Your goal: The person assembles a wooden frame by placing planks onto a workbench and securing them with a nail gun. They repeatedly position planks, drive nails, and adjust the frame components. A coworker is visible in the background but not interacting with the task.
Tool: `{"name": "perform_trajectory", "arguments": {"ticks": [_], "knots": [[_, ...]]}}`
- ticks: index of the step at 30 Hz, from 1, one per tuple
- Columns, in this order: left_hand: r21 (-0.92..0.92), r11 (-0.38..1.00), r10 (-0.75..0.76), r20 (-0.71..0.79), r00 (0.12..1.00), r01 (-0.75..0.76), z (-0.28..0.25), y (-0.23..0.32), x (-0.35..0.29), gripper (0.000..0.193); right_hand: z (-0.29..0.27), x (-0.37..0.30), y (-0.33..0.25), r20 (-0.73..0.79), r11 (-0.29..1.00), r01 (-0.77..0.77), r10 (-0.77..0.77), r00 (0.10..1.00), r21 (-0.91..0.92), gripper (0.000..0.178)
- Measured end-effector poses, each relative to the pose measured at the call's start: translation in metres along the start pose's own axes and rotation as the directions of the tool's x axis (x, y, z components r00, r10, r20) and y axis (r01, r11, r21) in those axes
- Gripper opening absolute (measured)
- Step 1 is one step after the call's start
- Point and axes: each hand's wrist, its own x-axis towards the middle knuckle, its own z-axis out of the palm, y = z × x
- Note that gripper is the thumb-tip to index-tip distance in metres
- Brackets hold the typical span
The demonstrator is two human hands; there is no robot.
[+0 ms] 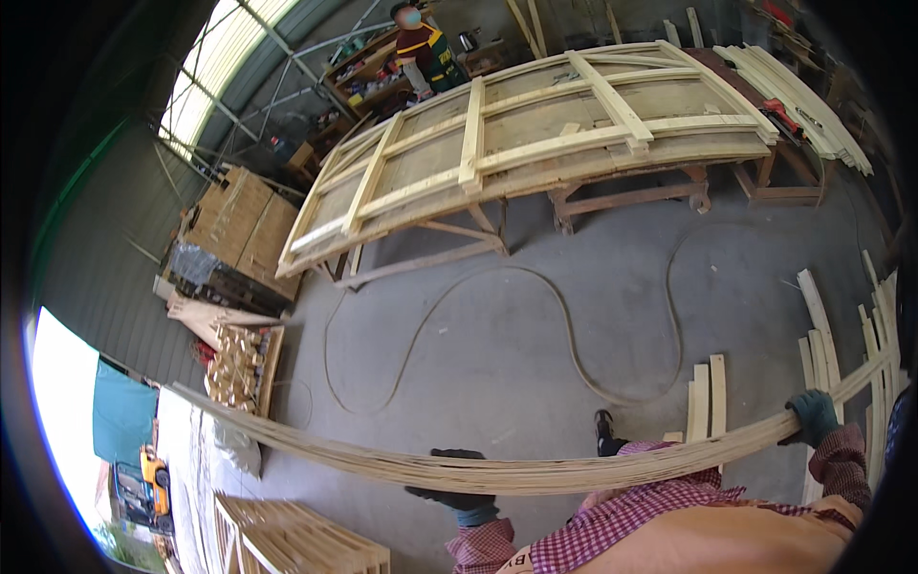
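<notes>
Held tight in both gloved hands is a long bundle of thin wooden strips (535,469). It is gripped from under by the left hand (454,497), with the dark glove fingers curled shut around it. The right hand (813,416) is closed over the bundle farther to the right. The bundle is stretched across the near part of the scene, from far left to the right edge, and is carried above the grey floor (497,335). A big wooden frame (535,134) is laid on trestles on the far side. A thin hose (564,325) is looped on the floor in between. Short wooden slats (708,392) are laid near the right hand. Another person (426,53) is seen far off behind the frame.
</notes>
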Motion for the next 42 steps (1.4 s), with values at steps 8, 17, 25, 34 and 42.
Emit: {"name": "perform_trajectory", "arguments": {"ticks": [8,17,25,34,42], "knots": [[0.554,0.819,-0.025,-0.219,0.975,0.145,0.002,-0.071,0.192,0.087,0.068,0.007,-0.013,0.164,0.952,-0.267,0.242,0.956,0.151,0.085],[0.405,0.799,-0.386,-0.222,0.895,0.445,0.026,-0.137,0.387,0.081,0.041,0.056,-0.172,0.433,0.591,-0.789,0.674,0.598,0.170,0.074],[0.394,0.670,-0.596,-0.220,0.772,0.629,0.038,-0.224,0.485,0.074,-0.025,0.118,-0.291,0.784,0.116,-0.941,0.526,0.330,0.318,0.084],[0.423,0.309,-0.909,-0.131,0.395,0.852,0.057,-0.376,0.522,0.076,-0.012,0.300,-0.278,0.728,-0.222,-0.816,0.611,0.311,0.534,0.076],[0.281,-0.091,-0.993,-0.101,-0.065,0.955,0.091,-0.499,0.553,0.076,0.001,0.467,-0.214,0.669,-0.391,-0.609,0.665,0.332,0.690,0.070]]}}
